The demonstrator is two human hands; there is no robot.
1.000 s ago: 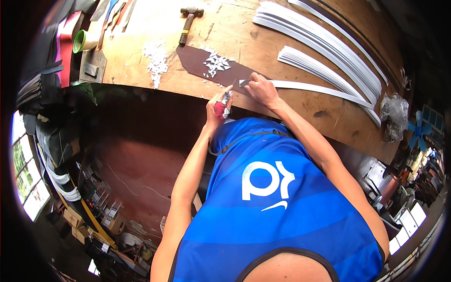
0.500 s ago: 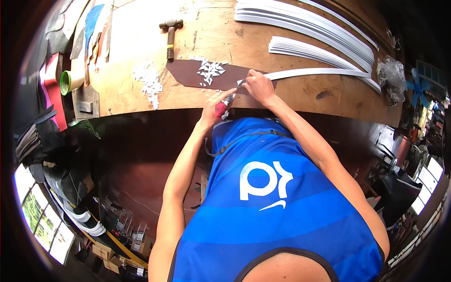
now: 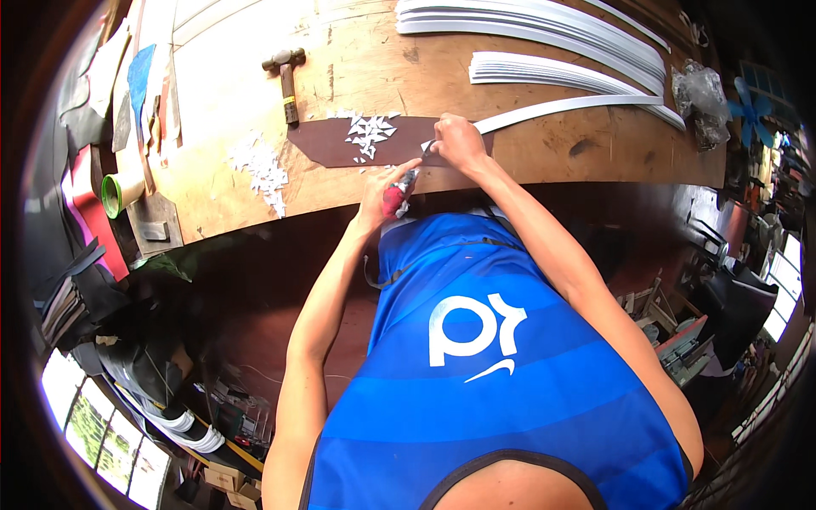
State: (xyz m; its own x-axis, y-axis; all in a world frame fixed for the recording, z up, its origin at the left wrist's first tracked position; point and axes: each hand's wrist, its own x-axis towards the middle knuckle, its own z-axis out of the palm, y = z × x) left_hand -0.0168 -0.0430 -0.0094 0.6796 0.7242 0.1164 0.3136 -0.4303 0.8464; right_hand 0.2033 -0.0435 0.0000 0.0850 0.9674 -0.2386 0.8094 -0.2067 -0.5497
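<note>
My left hand (image 3: 384, 192) is closed around a small blade tool (image 3: 395, 194) wrapped in red and silvery material, at the front edge of a dark brown board (image 3: 327, 146). My right hand (image 3: 455, 140) pinches the end of a long white strip (image 3: 561, 109) on that board, with a small white tip showing beside the blade. White triangular offcuts (image 3: 371, 133) lie on the board, and another heap of white scraps (image 3: 259, 174) lies to its left on the wood. A ball-peen hammer (image 3: 286, 81) lies behind the board's left end.
The wooden bench (image 3: 217, 102) carries stacked white strips (image 3: 527, 21) at back right, a crumpled plastic bag (image 3: 699, 106) at its right end, and leather pieces (image 3: 140, 76) and a green-rimmed cup (image 3: 119, 197) at left. A blue fan (image 3: 748, 110) is beyond the right end.
The view has turned, so the bench looks more level and its contents sit further left. Both hands stay at the brown board with the strip and tool, shifted only slightly.
</note>
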